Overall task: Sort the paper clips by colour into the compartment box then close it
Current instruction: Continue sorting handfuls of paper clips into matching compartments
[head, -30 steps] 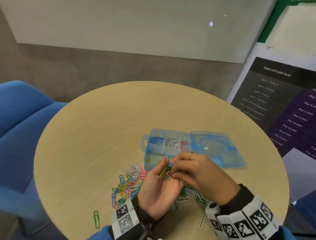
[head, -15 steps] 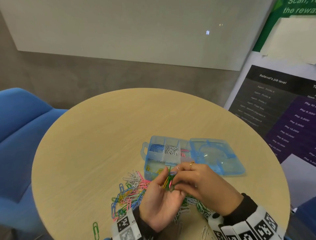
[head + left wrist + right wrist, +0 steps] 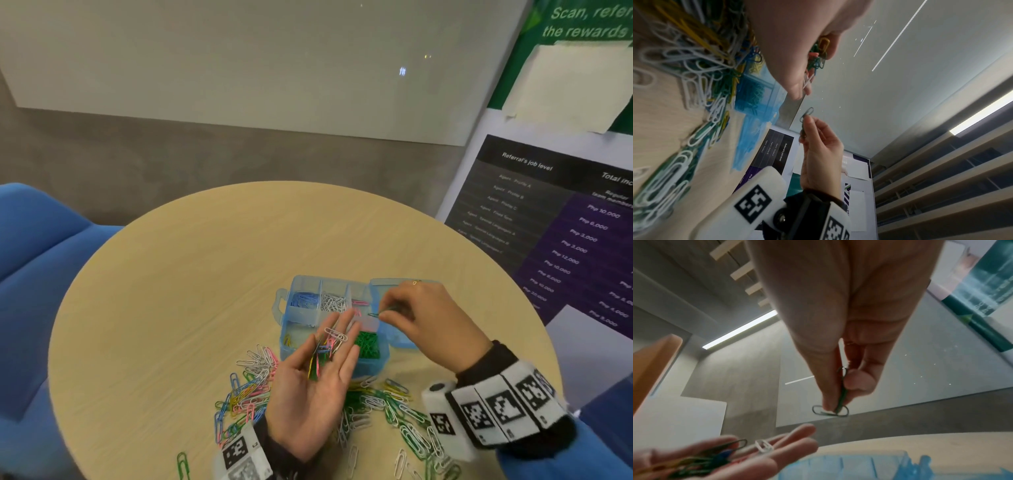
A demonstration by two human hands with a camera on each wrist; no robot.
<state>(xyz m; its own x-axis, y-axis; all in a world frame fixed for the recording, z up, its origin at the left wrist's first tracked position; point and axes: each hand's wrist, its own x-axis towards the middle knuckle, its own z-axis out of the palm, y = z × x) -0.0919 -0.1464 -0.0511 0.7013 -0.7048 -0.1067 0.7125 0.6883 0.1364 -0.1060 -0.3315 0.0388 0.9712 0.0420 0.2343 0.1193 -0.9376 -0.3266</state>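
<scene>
The blue compartment box (image 3: 297,317) lies open on the round table, its lid (image 3: 399,339) folded out to the right. Blue, white, pink, yellow and green clips lie in separate compartments. My left hand (image 3: 313,380) is palm up in front of the box, fingers nearly straight, carrying a small bunch of mixed clips (image 3: 323,349) (image 3: 701,459). My right hand (image 3: 419,317) pinches green clips (image 3: 376,313) (image 3: 838,402) (image 3: 806,113) above the box's right end, near the hinge. A loose pile of mixed clips (image 3: 253,394) lies on the table under my hands.
A single green clip (image 3: 183,464) lies near the table's front edge. A blue chair (image 3: 37,274) stands to the left. A poster board (image 3: 555,219) leans on the right. The far half of the table (image 3: 239,246) holds nothing.
My right hand has drawn green clips out of the left palm and moved right and away, over the box's right end. The left hand stays palm up; its fingers have straightened.
</scene>
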